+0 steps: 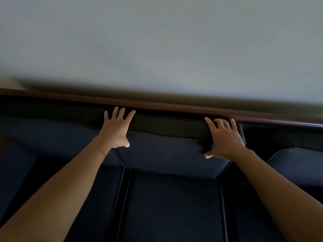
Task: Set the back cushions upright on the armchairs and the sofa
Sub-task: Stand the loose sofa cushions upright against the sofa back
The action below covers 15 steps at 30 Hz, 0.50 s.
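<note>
You have the middle back cushion (171, 149) standing against the sofa's wooden back rail (174, 106), with its lower edge on the seat cushion (171, 206); your left hand (116, 131) lies spread over its upper left corner, fingers splayed across the top edge and thumb on the front face; your right hand (225, 138) wraps the upper right corner, fingers curled over the top and thumb pressing into the front. The fabric dents under your right thumb, so I judge it soft and stuffed, bulky rather than heavy, and not slippery; it will likely sag or fold if you lift it by one corner, so keep both top corners and press it flat to the rail. The neighbouring cushion on the left (52, 137) looks upright already; the one on the right (297, 165) sits lower and seems slumped, though the dim light makes that hard to confirm.
</note>
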Each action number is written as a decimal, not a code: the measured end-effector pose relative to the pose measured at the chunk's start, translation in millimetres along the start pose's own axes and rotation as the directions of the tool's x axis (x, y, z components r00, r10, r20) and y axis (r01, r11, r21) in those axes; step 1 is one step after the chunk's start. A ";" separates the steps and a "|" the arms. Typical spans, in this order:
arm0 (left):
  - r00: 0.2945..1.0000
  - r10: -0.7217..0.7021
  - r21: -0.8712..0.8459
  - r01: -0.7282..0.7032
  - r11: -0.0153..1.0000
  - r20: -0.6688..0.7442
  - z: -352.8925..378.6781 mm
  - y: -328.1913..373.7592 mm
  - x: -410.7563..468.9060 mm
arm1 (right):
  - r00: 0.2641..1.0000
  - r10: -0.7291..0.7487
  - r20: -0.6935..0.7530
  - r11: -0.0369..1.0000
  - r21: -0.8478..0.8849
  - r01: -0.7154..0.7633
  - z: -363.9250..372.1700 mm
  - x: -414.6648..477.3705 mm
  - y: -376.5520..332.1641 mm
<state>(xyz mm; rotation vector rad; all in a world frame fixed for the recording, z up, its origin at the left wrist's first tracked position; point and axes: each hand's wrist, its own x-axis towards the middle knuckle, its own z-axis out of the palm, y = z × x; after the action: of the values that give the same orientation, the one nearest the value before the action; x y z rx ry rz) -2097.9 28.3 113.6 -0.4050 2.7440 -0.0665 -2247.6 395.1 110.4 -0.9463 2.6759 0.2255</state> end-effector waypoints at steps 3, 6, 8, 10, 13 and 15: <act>0.998 0.058 0.025 -0.058 0.998 0.019 -3.0 1.3 7.6 | 0.999 -0.040 -0.011 0.999 0.006 0.040 -2.7 2.5 5.4; 0.997 0.076 0.026 -0.077 0.997 0.014 -1.5 3.3 8.9 | 0.998 -0.041 -0.047 0.999 0.021 0.042 -1.4 1.8 7.5; 0.997 0.073 0.024 -0.073 0.997 0.006 -0.2 5.7 7.2 | 0.997 -0.040 -0.061 0.998 0.036 0.042 1.1 0.9 9.0; 0.998 0.066 0.023 -0.066 0.998 -0.005 0.0 9.6 5.7 | 0.996 -0.042 -0.081 0.998 0.048 0.046 2.7 0.3 11.5; 0.997 0.071 0.029 -0.070 0.997 -0.005 -1.5 15.8 6.5 | 0.993 -0.035 -0.109 0.998 0.052 0.041 4.2 -1.5 16.5; 0.997 0.075 0.026 -0.075 0.997 -0.007 -2.2 20.1 7.2 | 0.993 -0.028 -0.114 0.998 0.045 0.033 4.6 -3.0 19.8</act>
<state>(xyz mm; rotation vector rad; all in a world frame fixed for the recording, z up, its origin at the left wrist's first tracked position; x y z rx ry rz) -2110.5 45.4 111.3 -0.2950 2.7606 -0.0843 -2256.9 413.3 108.1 -1.0131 2.7543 0.1051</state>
